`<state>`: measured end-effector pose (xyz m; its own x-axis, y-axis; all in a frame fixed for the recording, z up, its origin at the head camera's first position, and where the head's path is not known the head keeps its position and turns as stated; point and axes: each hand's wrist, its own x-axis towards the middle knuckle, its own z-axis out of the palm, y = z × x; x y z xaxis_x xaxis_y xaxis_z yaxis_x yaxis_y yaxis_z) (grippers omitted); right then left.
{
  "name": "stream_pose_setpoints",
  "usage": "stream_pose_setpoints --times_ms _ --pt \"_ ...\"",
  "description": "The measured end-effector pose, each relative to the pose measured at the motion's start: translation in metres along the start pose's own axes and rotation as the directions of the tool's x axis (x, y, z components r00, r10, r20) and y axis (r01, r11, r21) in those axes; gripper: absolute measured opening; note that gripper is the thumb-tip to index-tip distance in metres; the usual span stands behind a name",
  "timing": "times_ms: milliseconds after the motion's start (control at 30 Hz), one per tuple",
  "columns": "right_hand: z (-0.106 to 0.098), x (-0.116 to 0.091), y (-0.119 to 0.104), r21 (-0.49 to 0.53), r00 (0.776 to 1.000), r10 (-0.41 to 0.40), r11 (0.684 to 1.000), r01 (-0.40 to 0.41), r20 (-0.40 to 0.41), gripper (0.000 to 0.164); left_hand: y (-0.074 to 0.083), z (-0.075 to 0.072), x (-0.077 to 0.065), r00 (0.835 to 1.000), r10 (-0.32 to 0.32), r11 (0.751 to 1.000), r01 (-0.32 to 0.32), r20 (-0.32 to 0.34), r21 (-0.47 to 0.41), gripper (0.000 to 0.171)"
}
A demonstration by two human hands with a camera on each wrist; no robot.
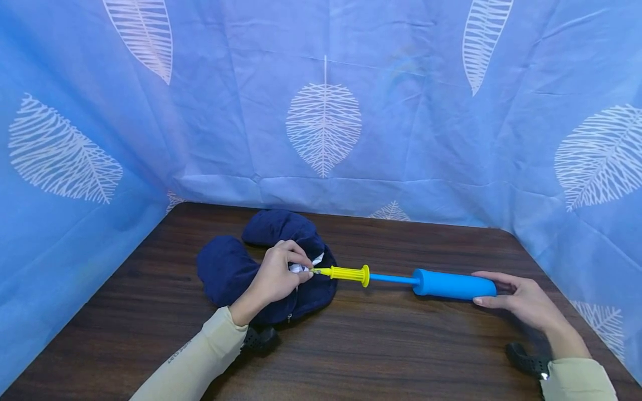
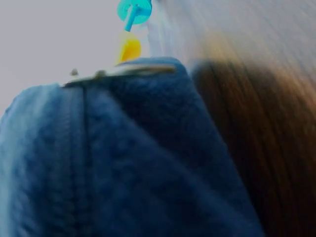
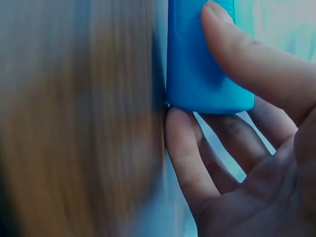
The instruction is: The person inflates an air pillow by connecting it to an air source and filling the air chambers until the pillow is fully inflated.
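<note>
A navy U-shaped neck pillow [image 1: 223,270] lies on the table, its zipped cover parted over white lining [image 1: 318,259]. My left hand [image 1: 278,273] reaches over it and pinches the valve at the lining, right at the tip of a yellow nozzle [image 1: 349,273]. The nozzle belongs to a blue hand pump [image 1: 453,283], whose thin blue rod is drawn out. At the pump's far end my right hand [image 1: 534,303] grips the barrel, thumb on one side and fingers at its base [image 3: 210,101]. In the left wrist view the pillow's navy fabric [image 2: 148,163] hides my fingers.
The dark wooden table [image 1: 381,345] carries pillow and pump. Blue cloth with white leaf prints [image 1: 323,131] hangs behind and on both sides. Black bands [image 1: 526,361] sit at the wrists, close to the tabletop.
</note>
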<state>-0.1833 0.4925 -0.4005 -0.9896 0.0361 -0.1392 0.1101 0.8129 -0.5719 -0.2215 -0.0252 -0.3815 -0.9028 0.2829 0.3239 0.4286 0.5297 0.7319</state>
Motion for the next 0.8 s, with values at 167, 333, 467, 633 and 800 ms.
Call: stream_pose_setpoints --times_ms 167,333,467,633,800 --pt "0.015 0.003 -0.017 0.013 0.998 -0.059 0.998 0.059 -0.020 0.074 0.001 -0.001 0.000 1.000 0.003 1.000 -0.003 -0.005 0.001 0.009" --pt "0.028 0.003 -0.036 0.068 0.995 -0.101 0.992 0.101 -0.017 0.070 0.001 0.001 0.000 1.000 0.000 1.000 0.000 0.003 0.004 0.009" --pt "0.036 0.006 -0.050 0.114 0.991 -0.135 0.984 0.134 0.006 0.069 0.001 0.002 -0.001 1.000 0.000 1.000 0.000 -0.001 0.006 0.009" --pt "0.046 0.007 -0.066 0.135 0.984 -0.177 0.976 0.173 0.023 0.066 0.000 0.003 -0.001 1.000 0.008 1.000 -0.008 0.005 0.014 0.010" --pt "0.052 0.008 -0.076 0.135 0.981 -0.191 0.974 0.183 0.045 0.065 -0.001 0.002 -0.001 1.000 0.022 0.999 -0.022 0.010 0.027 0.010"
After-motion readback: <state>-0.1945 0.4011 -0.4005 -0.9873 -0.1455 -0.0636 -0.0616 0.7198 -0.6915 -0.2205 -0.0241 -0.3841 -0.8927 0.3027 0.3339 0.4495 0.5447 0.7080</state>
